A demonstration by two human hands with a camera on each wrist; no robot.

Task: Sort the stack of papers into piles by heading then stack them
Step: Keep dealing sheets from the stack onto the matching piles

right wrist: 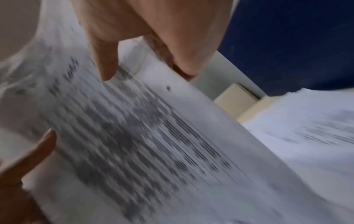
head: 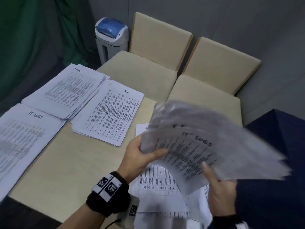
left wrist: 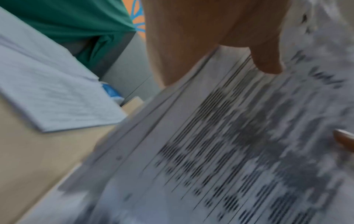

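Handwritten headings: "Admin" on far pile [head: 66,90], "H.R." on middle pile [head: 110,113], "IT LOGS" on near pile [head: 23,138] and held sheet [head: 189,149]

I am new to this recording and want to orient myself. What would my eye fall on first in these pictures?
First, the blurred bundle of printed white sheets headed "IT LOGS", gripped by both hands, left hand and right hand, above the near right of the pale wooden table. Next, three sorted paper piles on the left: "Admin", "H.R." and "IT LOGS".
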